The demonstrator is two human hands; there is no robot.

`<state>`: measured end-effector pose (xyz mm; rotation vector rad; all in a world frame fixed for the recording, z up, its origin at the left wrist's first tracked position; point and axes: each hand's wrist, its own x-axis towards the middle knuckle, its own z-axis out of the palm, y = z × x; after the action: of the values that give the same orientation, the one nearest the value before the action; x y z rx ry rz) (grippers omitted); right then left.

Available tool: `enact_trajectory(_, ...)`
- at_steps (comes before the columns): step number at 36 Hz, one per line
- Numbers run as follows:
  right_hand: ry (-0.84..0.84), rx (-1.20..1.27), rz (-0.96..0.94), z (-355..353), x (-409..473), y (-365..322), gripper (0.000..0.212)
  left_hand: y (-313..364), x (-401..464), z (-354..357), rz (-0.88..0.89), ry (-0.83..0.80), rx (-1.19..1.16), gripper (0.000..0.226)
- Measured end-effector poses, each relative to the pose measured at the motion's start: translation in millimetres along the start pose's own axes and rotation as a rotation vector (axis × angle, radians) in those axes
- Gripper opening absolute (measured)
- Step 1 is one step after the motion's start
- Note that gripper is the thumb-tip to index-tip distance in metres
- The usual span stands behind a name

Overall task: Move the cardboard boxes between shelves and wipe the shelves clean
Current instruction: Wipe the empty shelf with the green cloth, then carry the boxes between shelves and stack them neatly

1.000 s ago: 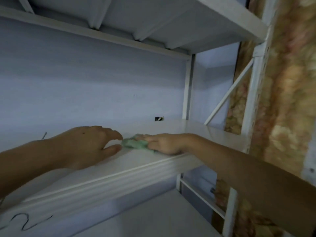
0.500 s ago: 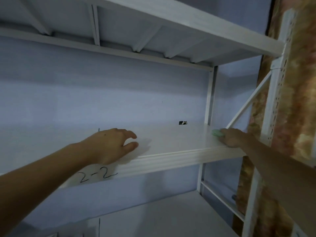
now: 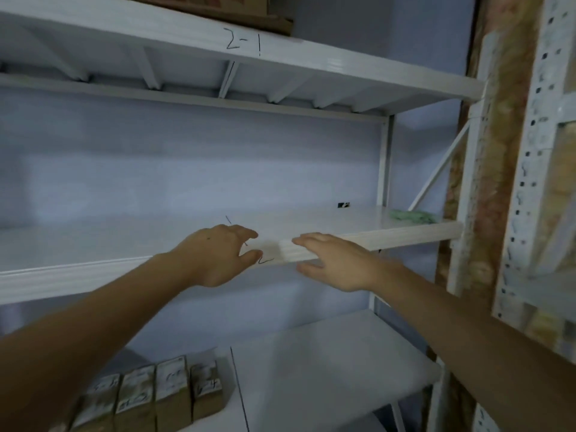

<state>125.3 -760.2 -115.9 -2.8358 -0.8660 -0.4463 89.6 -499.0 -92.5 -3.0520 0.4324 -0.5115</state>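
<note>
A white metal middle shelf (image 3: pixel 389 233) runs across the view, with nothing on it except a green cloth (image 3: pixel 411 216) lying at its far right end. My left hand (image 3: pixel 218 254) hovers at the shelf's front edge, fingers loosely curled and holding nothing. My right hand (image 3: pixel 336 260) is just to its right, in front of the edge, fingers spread and relaxed, also with nothing in it. Several cardboard boxes (image 3: pixel 149 397) stand in a row on the lower shelf (image 3: pixel 327 369) at the bottom left. Another cardboard box (image 3: pixel 243 10) sits on the top shelf (image 3: pixel 311 57) marked 2-1.
White perforated uprights (image 3: pixel 530 151) and a diagonal brace (image 3: pixel 436 173) close off the right side. A pale blue wall (image 3: pixel 187 169) is behind the shelves. A small black mark (image 3: pixel 343 205) sits at the back of the middle shelf.
My right hand has let go of the green cloth at the shelf's right end and drawn back toward the left hand. The view has pulled back and down, revealing boxes below.
</note>
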Motion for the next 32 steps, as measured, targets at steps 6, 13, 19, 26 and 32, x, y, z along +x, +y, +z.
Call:
enact_trajectory(6,-0.04,0.021,0.021,-6.0,-34.1,-50.0,0.062,5.1,-58.0,-9.1,0.007,-0.003,0.025,0.061)
enact_trajectory(13,-0.063,0.047,-0.046,-18.1,-60.8,-98.5,0.062,19.3,-127.5,-40.3,-0.072,-0.002,0.042,0.061)
enact_trajectory(19,-0.067,0.1,-0.187,-22.4,-74.6,-147.6,0.064,19.6,-192.8,-60.1,-0.194,-0.006,0.075,0.062)
enact_trajectory(26,-0.143,0.167,-0.405,-21.9,-98.0,-229.5,0.065,12.0,-292.6,-79.8,-0.386,-0.042,0.11,0.062)
enact_trajectory(32,-0.186,0.18,-0.597,-20.7,-107.1,-324.4,0.062,-5.9,-398.8,-103.8,-0.566,-0.051,0.134,0.06)
